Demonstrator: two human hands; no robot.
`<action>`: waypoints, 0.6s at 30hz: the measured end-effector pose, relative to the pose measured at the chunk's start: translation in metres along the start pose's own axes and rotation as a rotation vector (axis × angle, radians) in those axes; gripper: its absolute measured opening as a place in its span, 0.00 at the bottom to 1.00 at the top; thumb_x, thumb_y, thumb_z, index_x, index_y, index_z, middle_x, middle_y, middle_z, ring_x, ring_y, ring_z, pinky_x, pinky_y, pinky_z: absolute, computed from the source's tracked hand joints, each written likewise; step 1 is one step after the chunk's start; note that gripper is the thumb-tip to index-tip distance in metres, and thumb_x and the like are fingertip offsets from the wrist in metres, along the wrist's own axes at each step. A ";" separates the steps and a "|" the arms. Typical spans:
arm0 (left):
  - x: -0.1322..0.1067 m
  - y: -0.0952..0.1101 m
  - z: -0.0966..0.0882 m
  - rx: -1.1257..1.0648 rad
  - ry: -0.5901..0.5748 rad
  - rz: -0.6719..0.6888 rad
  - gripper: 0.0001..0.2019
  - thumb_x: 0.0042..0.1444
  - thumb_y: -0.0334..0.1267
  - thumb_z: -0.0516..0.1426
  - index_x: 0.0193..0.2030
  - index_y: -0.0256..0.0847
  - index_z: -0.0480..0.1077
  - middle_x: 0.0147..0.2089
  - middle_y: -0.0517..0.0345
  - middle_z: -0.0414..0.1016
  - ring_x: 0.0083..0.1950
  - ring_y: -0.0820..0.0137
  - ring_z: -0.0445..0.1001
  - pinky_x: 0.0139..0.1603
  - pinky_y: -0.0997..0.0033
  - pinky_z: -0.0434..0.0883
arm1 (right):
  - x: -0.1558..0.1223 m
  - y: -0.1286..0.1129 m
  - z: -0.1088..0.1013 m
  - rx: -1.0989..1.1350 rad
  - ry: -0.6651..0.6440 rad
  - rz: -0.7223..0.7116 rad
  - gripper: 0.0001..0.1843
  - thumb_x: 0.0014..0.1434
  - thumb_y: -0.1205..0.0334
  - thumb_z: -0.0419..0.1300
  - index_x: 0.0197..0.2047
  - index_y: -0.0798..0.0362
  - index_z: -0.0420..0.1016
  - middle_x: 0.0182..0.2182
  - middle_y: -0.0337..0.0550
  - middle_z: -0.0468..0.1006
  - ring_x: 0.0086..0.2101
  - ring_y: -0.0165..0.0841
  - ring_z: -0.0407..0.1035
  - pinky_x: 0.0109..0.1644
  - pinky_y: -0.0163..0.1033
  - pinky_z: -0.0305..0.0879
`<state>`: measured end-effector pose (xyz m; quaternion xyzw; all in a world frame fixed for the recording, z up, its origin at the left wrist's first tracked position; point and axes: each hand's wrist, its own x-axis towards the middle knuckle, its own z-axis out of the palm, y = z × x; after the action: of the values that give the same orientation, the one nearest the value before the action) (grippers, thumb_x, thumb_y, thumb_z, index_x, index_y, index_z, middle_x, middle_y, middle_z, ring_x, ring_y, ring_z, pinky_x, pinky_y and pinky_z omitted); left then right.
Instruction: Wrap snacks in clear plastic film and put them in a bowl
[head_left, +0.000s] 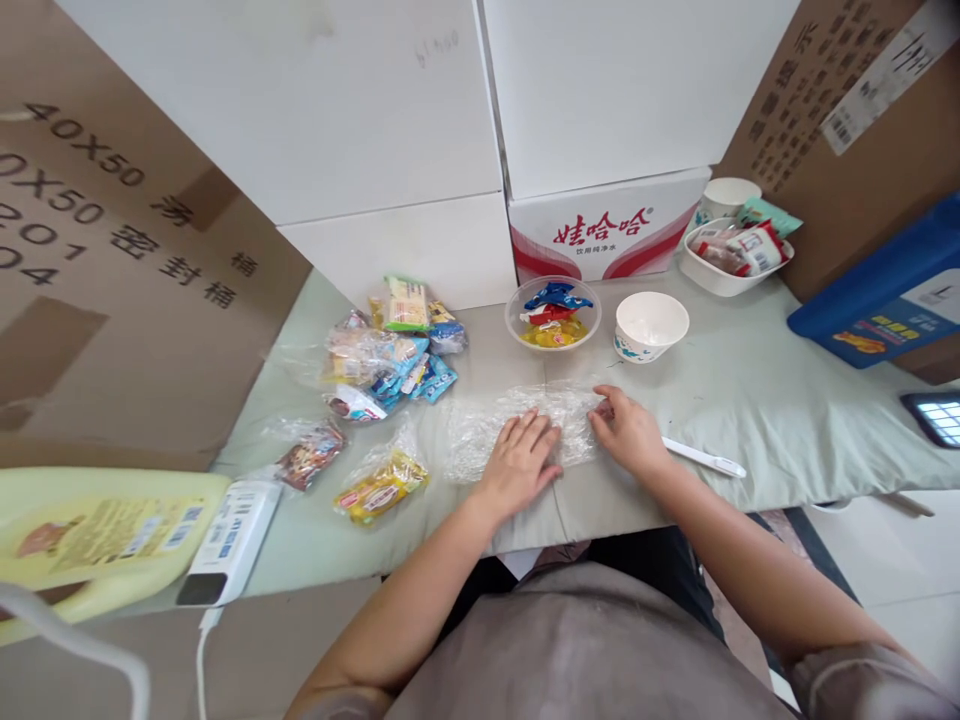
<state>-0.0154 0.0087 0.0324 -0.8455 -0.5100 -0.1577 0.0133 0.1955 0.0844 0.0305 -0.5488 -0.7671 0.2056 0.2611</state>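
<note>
A crinkled sheet of clear plastic, perhaps a bag, is spread on the cloth-covered table in front of me. My left hand lies flat over its middle, palm down with the fingers stretched out. At the sheet's right end, my right hand has its fingers bent round the edge of the plastic; its fingertips are partly hidden. Just beyond the sheet stand a clear round bowl with blue, red and yellow wrapped snacks and a white paper bowl. A white pen-like stick lies beside my right forearm.
Wrapped snacks are heaped at left, with a yellow snack packet nearer me. A white power bank with a cable and a yellow jug sit at front left. Cartons wall the back; a white tub holds packets at right.
</note>
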 end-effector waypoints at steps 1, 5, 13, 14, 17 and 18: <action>0.000 0.002 0.005 -0.015 -0.053 -0.004 0.21 0.62 0.43 0.55 0.60 0.41 0.65 0.64 0.47 0.65 0.68 0.54 0.58 0.65 0.47 0.58 | 0.003 -0.001 -0.001 0.075 -0.001 0.024 0.20 0.59 0.58 0.55 0.54 0.54 0.67 0.34 0.43 0.79 0.35 0.36 0.73 0.43 0.41 0.67; -0.002 0.002 0.013 -0.064 -0.182 -0.051 0.25 0.63 0.44 0.52 0.66 0.43 0.59 0.71 0.49 0.54 0.73 0.55 0.46 0.70 0.43 0.47 | 0.018 -0.002 0.002 0.427 -0.018 0.170 0.17 0.55 0.57 0.56 0.48 0.51 0.72 0.30 0.39 0.77 0.31 0.33 0.72 0.40 0.40 0.68; -0.002 0.003 0.009 -0.081 -0.213 -0.069 0.25 0.63 0.44 0.51 0.67 0.45 0.58 0.72 0.50 0.51 0.74 0.56 0.44 0.71 0.45 0.44 | 0.037 0.004 0.022 0.659 0.058 0.245 0.13 0.53 0.60 0.53 0.41 0.53 0.70 0.38 0.45 0.79 0.37 0.32 0.75 0.41 0.39 0.69; -0.002 0.003 0.009 -0.080 -0.215 -0.069 0.25 0.63 0.44 0.51 0.67 0.45 0.58 0.73 0.50 0.50 0.74 0.56 0.44 0.71 0.45 0.44 | 0.038 0.005 0.024 0.641 0.072 0.247 0.13 0.53 0.60 0.52 0.41 0.53 0.70 0.37 0.45 0.79 0.37 0.33 0.75 0.41 0.39 0.69; -0.002 0.004 0.009 -0.065 -0.212 -0.090 0.27 0.63 0.45 0.52 0.68 0.46 0.55 0.73 0.49 0.48 0.74 0.54 0.43 0.71 0.43 0.44 | 0.042 0.011 0.026 0.550 0.109 0.246 0.11 0.53 0.63 0.50 0.38 0.53 0.70 0.33 0.44 0.78 0.34 0.34 0.74 0.42 0.42 0.70; -0.002 0.004 0.010 -0.054 -0.204 -0.114 0.29 0.62 0.46 0.53 0.69 0.46 0.55 0.73 0.49 0.47 0.74 0.52 0.41 0.70 0.40 0.43 | 0.043 0.012 0.025 0.512 0.120 0.236 0.10 0.52 0.64 0.50 0.36 0.53 0.70 0.32 0.44 0.77 0.34 0.35 0.73 0.44 0.44 0.69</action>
<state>-0.0107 0.0070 0.0231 -0.8268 -0.5516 -0.0850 -0.0701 0.1774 0.1278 0.0109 -0.5617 -0.6043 0.3884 0.4104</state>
